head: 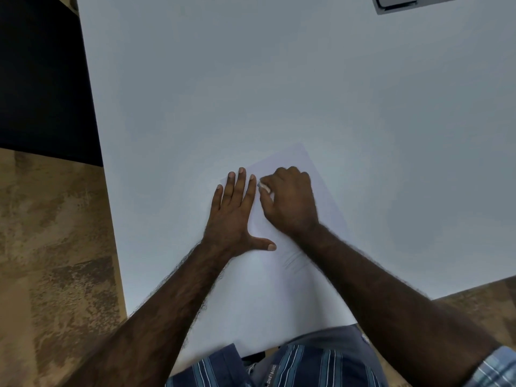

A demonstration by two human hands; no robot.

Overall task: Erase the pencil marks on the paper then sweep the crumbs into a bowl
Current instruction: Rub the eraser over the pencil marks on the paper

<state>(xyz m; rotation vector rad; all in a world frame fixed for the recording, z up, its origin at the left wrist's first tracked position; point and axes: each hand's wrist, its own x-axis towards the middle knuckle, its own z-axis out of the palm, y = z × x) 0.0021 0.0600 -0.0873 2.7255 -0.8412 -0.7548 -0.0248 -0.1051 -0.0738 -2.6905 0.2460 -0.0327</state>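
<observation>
Two hands | left hand [233, 216] flat on paper [321, 191] | right hand [290, 199] pinching eraser [264, 187]

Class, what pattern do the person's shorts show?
Blue shorts with thin white and light-blue stripes, seen in the head view.

Your forearms are bare and hairy from elbow to wrist, with no watch, ring or band on either of your hands: left hand [233, 216], right hand [290, 199]. A short sleeve [494, 370] in pale blue plaid shows at your right arm. You wear shorts [315, 364] in dark blue with thin white and light-blue stripes, a small label with white lettering near the waist.
</observation>
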